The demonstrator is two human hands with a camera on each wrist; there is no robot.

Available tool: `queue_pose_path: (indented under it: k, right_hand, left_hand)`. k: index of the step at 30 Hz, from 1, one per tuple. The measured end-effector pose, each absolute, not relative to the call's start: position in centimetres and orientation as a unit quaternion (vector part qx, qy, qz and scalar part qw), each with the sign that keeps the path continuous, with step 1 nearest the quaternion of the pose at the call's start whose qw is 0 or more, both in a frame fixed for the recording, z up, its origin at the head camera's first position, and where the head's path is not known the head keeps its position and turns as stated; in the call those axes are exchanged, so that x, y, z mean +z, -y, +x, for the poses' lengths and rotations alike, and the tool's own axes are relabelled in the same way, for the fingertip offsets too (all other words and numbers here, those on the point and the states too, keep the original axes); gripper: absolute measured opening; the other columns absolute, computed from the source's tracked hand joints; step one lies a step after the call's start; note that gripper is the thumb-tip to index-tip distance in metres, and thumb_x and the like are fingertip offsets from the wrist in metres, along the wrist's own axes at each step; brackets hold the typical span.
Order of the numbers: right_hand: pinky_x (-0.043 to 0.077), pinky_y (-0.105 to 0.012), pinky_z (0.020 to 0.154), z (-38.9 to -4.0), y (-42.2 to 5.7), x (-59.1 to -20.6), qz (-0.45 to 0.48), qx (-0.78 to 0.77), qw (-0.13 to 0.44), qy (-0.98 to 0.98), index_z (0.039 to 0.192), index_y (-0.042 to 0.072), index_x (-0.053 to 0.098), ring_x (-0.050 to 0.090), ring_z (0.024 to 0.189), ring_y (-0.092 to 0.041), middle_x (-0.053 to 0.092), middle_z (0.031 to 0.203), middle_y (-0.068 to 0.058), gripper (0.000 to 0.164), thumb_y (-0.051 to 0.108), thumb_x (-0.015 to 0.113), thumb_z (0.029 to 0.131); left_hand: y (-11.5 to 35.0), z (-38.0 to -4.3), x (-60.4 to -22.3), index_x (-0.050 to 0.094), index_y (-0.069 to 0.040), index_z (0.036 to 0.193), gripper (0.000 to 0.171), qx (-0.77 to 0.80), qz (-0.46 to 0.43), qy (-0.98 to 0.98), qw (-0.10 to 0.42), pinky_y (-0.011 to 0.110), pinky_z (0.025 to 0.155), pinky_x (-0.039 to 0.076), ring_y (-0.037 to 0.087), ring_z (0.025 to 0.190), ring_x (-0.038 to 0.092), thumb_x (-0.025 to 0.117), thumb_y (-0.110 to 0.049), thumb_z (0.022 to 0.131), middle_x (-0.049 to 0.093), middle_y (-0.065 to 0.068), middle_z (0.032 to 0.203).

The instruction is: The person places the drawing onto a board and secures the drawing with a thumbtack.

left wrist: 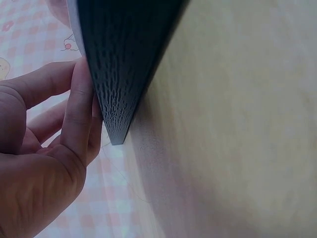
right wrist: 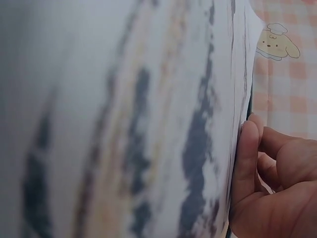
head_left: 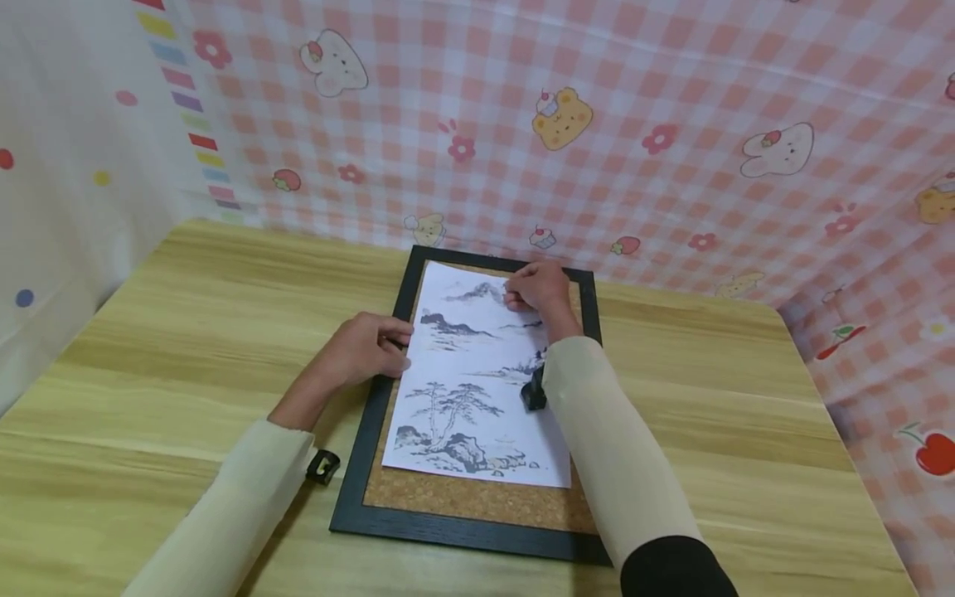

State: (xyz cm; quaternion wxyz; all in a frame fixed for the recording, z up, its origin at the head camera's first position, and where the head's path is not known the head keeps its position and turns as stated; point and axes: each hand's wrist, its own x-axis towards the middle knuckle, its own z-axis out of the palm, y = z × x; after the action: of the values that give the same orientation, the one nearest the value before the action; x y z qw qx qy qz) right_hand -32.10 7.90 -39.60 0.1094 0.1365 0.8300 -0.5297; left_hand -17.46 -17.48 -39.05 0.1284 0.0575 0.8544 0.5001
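A sheet of paper [head_left: 455,365] printed with an ink landscape lies on a cork board [head_left: 477,500] with a black frame [head_left: 462,531]. At the paper's left edge, my left hand [head_left: 366,347] rests its fingertips and thumb, spread apart, over the frame. In the left wrist view these fingers [left wrist: 77,109] are fairly straight against the frame's side. Near the upper right corner, my right hand [head_left: 542,290] has its fingers curled, thumb and index finger pinching at the paper's edge. The right wrist view shows the fingertips [right wrist: 246,136] there; the exact contact is partly hidden.
The board lies on a wood-grain table [head_left: 716,414], against a pink checked cloth [head_left: 477,108] at the back. Black wrist devices sit by both cuffs, one [head_left: 323,467] beside the frame and the other [head_left: 533,391] above the paper.
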Motion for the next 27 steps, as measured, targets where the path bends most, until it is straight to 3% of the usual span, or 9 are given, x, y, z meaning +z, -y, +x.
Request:
queue_pose_path:
  k: [14, 27]
  right_hand:
    - [0.06, -0.029, 0.058, -31.66, -7.56, -39.08, 0.126, -0.494, 0.101, -0.855, 0.096, 0.0, 0.075, 0.069, 0.058, -0.014, 0.073, 0.079, -0.012, 0.008, 0.007, 0.074, 0.093]
    - [0.061, -0.032, 0.063, -32.18, -8.33, -38.99, 0.129, -0.515, 0.151, -0.834, 0.1, 0.002, 0.074, 0.067, 0.063, -0.017, 0.07, 0.088, -0.013, 0.008, 0.008, 0.071, 0.095]
  left_hand:
    - [17.52, -17.36, -38.49, 0.054, 0.01, 0.14, 0.051, 0.499, 0.062, -0.854, 0.135, 0.036, 0.081, 0.059, 0.033, 0.101, 0.068, 0.069, 0.005, 0.091, 0.062, 0.026, 0.127]
    - [17.06, -17.27, -38.71, 0.056, 0.011, 0.137, 0.047, 0.499, 0.059, -0.855, 0.128, 0.034, 0.079, 0.06, 0.032, 0.099, 0.067, 0.068, 0.004, 0.092, 0.063, 0.027, 0.124]
